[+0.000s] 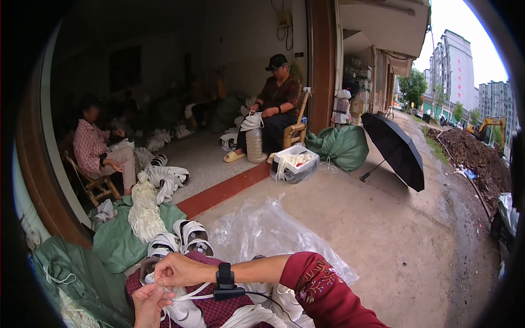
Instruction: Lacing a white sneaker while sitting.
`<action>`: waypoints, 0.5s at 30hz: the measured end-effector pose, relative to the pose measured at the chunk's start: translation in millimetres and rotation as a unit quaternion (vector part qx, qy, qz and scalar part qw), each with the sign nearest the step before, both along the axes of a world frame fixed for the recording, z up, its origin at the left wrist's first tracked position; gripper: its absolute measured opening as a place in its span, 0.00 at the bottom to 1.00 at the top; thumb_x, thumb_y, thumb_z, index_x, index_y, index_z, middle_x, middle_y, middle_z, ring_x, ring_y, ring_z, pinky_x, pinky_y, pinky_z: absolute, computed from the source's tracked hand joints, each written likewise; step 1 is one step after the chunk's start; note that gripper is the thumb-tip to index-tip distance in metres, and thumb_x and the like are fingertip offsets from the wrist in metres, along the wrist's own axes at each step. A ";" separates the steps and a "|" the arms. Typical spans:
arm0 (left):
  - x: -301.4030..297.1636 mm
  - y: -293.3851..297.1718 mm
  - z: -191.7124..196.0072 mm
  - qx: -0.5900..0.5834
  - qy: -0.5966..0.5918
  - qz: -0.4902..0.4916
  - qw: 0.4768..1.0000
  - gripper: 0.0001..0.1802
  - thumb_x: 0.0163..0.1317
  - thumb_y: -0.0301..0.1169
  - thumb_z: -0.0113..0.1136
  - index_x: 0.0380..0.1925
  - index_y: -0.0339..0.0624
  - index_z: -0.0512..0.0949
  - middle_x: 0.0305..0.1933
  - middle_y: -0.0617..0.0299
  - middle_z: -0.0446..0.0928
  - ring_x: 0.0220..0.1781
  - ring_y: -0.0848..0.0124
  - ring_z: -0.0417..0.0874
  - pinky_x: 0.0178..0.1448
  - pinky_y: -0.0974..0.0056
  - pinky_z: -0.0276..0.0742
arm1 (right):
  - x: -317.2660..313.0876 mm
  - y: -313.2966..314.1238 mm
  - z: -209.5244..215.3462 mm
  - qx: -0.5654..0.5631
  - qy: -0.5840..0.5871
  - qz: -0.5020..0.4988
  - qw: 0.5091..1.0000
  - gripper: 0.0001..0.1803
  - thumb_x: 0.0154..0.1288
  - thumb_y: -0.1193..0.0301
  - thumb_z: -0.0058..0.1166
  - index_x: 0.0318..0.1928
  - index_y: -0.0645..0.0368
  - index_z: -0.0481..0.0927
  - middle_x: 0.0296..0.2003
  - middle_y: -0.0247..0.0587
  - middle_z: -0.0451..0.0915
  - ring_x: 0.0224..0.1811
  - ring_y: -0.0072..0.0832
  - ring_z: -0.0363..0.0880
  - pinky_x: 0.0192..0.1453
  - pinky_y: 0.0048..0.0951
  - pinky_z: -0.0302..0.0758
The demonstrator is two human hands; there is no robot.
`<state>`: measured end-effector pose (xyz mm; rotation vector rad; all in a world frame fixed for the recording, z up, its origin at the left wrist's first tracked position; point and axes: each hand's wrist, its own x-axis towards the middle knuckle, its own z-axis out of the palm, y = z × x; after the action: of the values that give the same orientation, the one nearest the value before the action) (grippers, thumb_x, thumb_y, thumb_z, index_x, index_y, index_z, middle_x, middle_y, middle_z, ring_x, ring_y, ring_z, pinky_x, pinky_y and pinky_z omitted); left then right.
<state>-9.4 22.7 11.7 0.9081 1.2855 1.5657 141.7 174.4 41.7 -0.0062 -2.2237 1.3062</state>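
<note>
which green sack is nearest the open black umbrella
The bulging dark green sack just left of the open black umbrella. The spread green sack under the white lace bundle and the lower-left green sack are farther off.

The concrete floor [407, 232] carries a transparent plastic sheet [273, 235], spread at 6 o'clock. Toward 3 o'clock, there stand on it a white-rimmed box [306, 173], then a green sack [342, 148], then an open black umbrella [395, 150]. At 7 o'clock, a checked cloth [217, 307] seems to carry a white shoe [186, 313], though this part is crowded.
</note>
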 end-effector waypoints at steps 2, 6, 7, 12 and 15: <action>-5.1 1.8 -6.0 0.006 0.005 -0.004 1.000 0.08 0.72 0.26 0.57 0.42 0.32 0.81 0.36 0.54 0.85 0.31 0.66 0.89 0.30 0.69 0.85 | -1.1 0.2 -1.3 -0.015 -0.022 -0.009 1.000 0.07 0.59 0.72 0.63 0.32 0.65 0.85 0.25 0.35 0.83 0.28 0.18 0.78 0.34 0.26 0.76; -7.4 4.4 -10.5 0.007 0.075 -0.016 0.997 0.08 0.71 0.28 0.58 0.40 0.32 0.79 0.36 0.51 0.85 0.30 0.66 0.88 0.28 0.68 0.85 | -6.9 3.3 -12.5 -0.008 -0.012 0.003 1.000 0.07 0.64 0.72 0.64 0.36 0.63 0.84 0.23 0.27 0.79 0.26 0.12 0.73 0.29 0.23 0.72; -6.7 5.7 -10.4 0.009 0.074 -0.017 0.997 0.08 0.71 0.28 0.58 0.40 0.32 0.79 0.36 0.51 0.85 0.30 0.66 0.88 0.28 0.68 0.85 | -7.8 3.3 -15.1 -0.052 -0.011 0.020 0.998 0.07 0.62 0.71 0.64 0.34 0.64 0.84 0.24 0.30 0.80 0.27 0.15 0.75 0.32 0.24 0.74; 4.5 -3.6 0.6 -0.002 0.131 -0.027 0.991 0.07 0.72 0.28 0.56 0.39 0.33 0.75 0.34 0.50 0.85 0.25 0.68 0.86 0.21 0.71 0.76 | 0.7 0.2 1.3 0.115 -0.016 0.002 0.993 0.24 0.56 0.62 0.68 0.49 0.64 0.79 0.46 0.48 0.79 0.46 0.37 0.80 0.49 0.37 0.76; 6.2 -11.7 6.3 -0.033 0.145 -0.021 0.989 0.08 0.73 0.29 0.55 0.39 0.33 0.74 0.32 0.49 0.85 0.22 0.69 0.85 0.19 0.72 0.72 | 0.7 15.4 -6.6 0.135 -0.127 0.075 0.980 0.42 0.41 0.59 0.77 0.57 0.65 0.75 0.50 0.50 0.75 0.55 0.47 0.76 0.60 0.39 0.73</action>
<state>-3.2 11.0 18.0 1.1442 1.5022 1.3849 142.4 189.8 35.1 0.1032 -2.6512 1.1192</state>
